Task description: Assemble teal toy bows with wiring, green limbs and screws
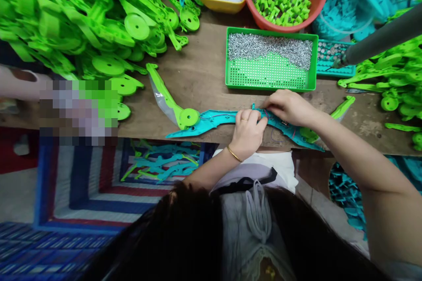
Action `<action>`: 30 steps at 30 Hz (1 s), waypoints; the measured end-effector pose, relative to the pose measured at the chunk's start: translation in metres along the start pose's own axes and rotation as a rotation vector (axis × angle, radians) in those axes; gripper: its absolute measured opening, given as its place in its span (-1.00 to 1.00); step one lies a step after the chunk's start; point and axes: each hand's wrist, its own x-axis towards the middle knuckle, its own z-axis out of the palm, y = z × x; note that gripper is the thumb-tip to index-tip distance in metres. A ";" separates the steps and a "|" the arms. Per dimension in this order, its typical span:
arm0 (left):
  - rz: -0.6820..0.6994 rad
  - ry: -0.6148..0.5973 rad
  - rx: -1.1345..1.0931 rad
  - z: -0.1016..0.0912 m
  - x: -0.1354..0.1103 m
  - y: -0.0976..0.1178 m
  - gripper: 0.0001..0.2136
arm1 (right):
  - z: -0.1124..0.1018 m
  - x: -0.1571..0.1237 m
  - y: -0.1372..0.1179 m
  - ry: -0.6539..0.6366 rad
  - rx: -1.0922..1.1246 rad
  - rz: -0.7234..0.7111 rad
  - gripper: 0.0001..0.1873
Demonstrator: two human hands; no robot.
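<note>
A long curved blue shell [217,117], which looks like half of a toy bow, lies along the table's near side. A green arm with a round disc [189,117] sits at its left end, and a second green arm [343,109] at its right. My left hand [249,129] is closed on the middle of the shell, fingertips pressed down. Just right of it, my right hand [286,106] pinches at the shell's upper edge by a thin purple wire [294,129]. Its fingertips hide what they hold.
A green tray of screws [272,80] stands behind the shell. Behind it are a red bowl of green parts [286,22] and a yellow tub of white pieces [220,5]. A dark power-tool shaft [379,37] hangs at right. Green parts [99,22] are heaped at left. Another person's blurred arm [26,85] reaches in.
</note>
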 end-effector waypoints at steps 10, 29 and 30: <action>0.028 -0.096 0.005 -0.003 0.007 -0.007 -0.78 | 0.013 -0.009 -0.001 0.079 -0.110 -0.148 -0.68; 0.054 -0.058 0.040 0.002 0.002 -0.010 -0.73 | 0.028 -0.027 -0.006 0.224 -0.193 0.022 -0.74; 0.047 -0.068 0.034 0.002 0.002 -0.010 -0.73 | 0.028 -0.027 -0.006 0.217 -0.184 0.024 -0.74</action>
